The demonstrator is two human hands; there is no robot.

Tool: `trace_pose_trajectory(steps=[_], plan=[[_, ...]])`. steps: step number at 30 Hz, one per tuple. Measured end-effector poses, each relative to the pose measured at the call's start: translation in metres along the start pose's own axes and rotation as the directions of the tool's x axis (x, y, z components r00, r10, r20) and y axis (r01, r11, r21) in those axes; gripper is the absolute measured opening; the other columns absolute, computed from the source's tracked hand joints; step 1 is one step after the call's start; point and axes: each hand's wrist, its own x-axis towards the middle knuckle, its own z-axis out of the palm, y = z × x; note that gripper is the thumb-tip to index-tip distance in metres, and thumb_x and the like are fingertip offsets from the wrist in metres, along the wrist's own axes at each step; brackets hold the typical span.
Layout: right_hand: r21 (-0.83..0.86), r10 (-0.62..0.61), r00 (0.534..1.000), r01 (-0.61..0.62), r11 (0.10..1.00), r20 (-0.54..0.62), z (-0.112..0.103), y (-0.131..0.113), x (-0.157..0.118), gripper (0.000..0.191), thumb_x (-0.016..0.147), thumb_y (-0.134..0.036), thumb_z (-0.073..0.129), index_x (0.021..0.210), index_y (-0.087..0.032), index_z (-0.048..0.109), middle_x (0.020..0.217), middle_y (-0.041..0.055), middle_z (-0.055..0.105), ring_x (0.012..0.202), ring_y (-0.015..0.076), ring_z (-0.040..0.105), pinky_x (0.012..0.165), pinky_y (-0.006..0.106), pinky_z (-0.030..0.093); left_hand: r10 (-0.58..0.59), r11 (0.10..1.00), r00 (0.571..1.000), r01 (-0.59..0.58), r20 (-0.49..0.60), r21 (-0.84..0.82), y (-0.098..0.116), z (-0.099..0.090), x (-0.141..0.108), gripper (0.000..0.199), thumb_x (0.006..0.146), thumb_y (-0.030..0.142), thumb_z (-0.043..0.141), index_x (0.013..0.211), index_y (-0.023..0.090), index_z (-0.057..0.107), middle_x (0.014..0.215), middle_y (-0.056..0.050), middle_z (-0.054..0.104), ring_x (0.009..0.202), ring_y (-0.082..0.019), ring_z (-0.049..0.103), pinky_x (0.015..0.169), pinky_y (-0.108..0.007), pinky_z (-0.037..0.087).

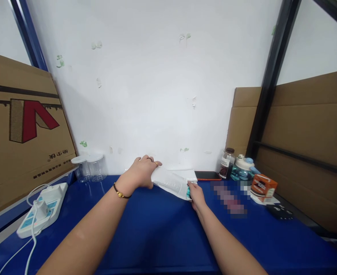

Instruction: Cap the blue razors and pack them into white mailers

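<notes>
A white plastic bag (171, 183) is stretched between my two hands, low over the far part of the blue table. My left hand (144, 172) has its fingers closed over the bag's left end, with the fingertips partly hidden. At the other end, my right hand (196, 194) pinches the bag's edge. Something teal (188, 191) shows there beside my right fingers; its kind cannot be made out. Behind the bag lies a flat white item (188, 174), partly covered by it.
Two clear jars (96, 168) and a white power strip (44, 210) with cords stand left. A phone-like dark slab (208, 175), brown bottle (226, 164), teal water bottle (243, 170), orange box (263, 186) and black object (279, 211) sit right. Cardboard (19, 160) flanks the blue table (157, 240).
</notes>
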Motion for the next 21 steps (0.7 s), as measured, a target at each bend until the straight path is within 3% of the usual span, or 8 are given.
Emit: trace_pose_trajectory(steps=[7,11,13,15,18,19,21], plan=[[-0.384,-0.207,0.977,0.170,0.908,-0.058,-0.022,-0.002,0.012,0.032,0.074,-0.045,0.048,0.058,-0.019,0.060,0.051,0.0018,0.058,0.056,0.0183,0.054,0.050,0.024,0.037,-0.144,0.986,0.987,0.149,0.072,-0.075,-0.049,0.037,-0.027,0.084,0.047,0.016,0.067,0.128,0.026,0.045,0.117,-0.008,0.050,0.114,-0.028,0.041,0.092,-0.035,0.038],[-0.558,-0.294,0.956,0.229,0.798,-0.027,-0.029,-0.003,0.016,0.031,0.077,-0.039,0.045,0.060,-0.019,0.060,0.061,0.0061,0.062,0.066,0.0220,0.056,0.059,0.027,0.036,-0.208,0.974,0.972,0.216,0.106,-0.070,-0.095,0.060,-0.052,0.081,0.046,0.010,0.064,0.124,0.026,0.050,0.116,-0.007,0.052,0.111,-0.025,0.047,0.093,-0.031,0.039],[-0.614,-0.307,0.952,0.241,0.752,-0.003,-0.029,-0.003,0.016,0.032,0.080,-0.039,0.043,0.063,-0.019,0.061,0.062,0.0070,0.062,0.066,0.0226,0.057,0.060,0.028,0.035,-0.274,0.959,0.950,0.282,0.148,-0.037,-0.119,0.077,-0.065,0.079,0.046,0.008,0.063,0.122,0.027,0.052,0.114,-0.007,0.055,0.111,-0.026,0.048,0.096,-0.035,0.037],[-0.654,-0.313,0.950,0.253,0.713,0.026,-0.027,-0.001,0.014,0.033,0.081,-0.040,0.042,0.064,-0.020,0.062,0.061,0.0070,0.062,0.065,0.0226,0.057,0.060,0.028,0.035,-0.353,0.933,0.915,0.360,0.198,-0.001,-0.140,0.096,-0.077,0.083,0.045,0.009,0.064,0.124,0.030,0.050,0.123,-0.007,0.052,0.122,-0.030,0.039,0.101,-0.044,0.030],[-0.686,-0.315,0.947,0.274,0.674,0.068,-0.024,0.000,0.010,0.034,0.083,-0.042,0.042,0.067,-0.020,0.063,0.060,0.0060,0.061,0.064,0.0219,0.057,0.060,0.027,0.035,-0.474,0.874,0.844,0.486,0.250,0.016,-0.154,0.124,-0.091,0.105,0.041,0.017,0.074,0.137,0.029,0.033,0.144,-0.010,0.031,0.135,-0.037,0.011,0.104,-0.058,0.016],[-0.694,-0.314,0.946,0.280,0.664,0.081,-0.022,0.000,0.009,0.034,0.083,-0.043,0.042,0.068,-0.021,0.063,0.060,0.0055,0.061,0.063,0.0217,0.056,0.060,0.027,0.035,-0.465,0.873,0.842,0.487,0.274,-0.013,-0.153,0.132,-0.092,0.113,0.039,0.025,0.077,0.140,0.028,0.027,0.147,-0.012,0.024,0.136,-0.038,0.005,0.104,-0.059,0.013],[-0.710,-0.305,0.945,0.295,0.640,0.117,-0.020,-0.001,0.006,0.034,0.084,-0.043,0.042,0.070,-0.021,0.064,0.059,0.0049,0.061,0.063,0.0212,0.056,0.060,0.027,0.035,-0.374,0.897,0.880,0.424,0.293,-0.128,-0.141,0.144,-0.091,0.117,0.040,0.042,0.079,0.142,0.025,0.023,0.148,-0.012,0.022,0.137,-0.037,0.005,0.106,-0.056,0.013]])
